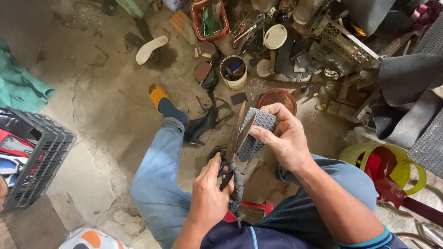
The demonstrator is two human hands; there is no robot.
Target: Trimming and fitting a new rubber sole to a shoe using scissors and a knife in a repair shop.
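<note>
My left hand (210, 196) grips the cloth-wrapped handles of large rusty shears (235, 152), whose blades point up and away from me. A grey, diamond-textured rubber sole piece (256, 131) is pinched in my right hand (286, 138), its left edge lying between the blades. Both hands hover over my lap, above my blue-jeaned legs. My left foot wears a dark sock and a yellow sandal (158, 95).
A black plastic crate (34, 159) of shoes stands at the left. Ahead lie a tin can of tools (233, 72), a red basket (210, 19), a white insole (151, 49), a round rusty dish (278, 98) and scrap. Grey rubber sheets (427, 143) and a yellow-green basket (385, 166) sit at the right.
</note>
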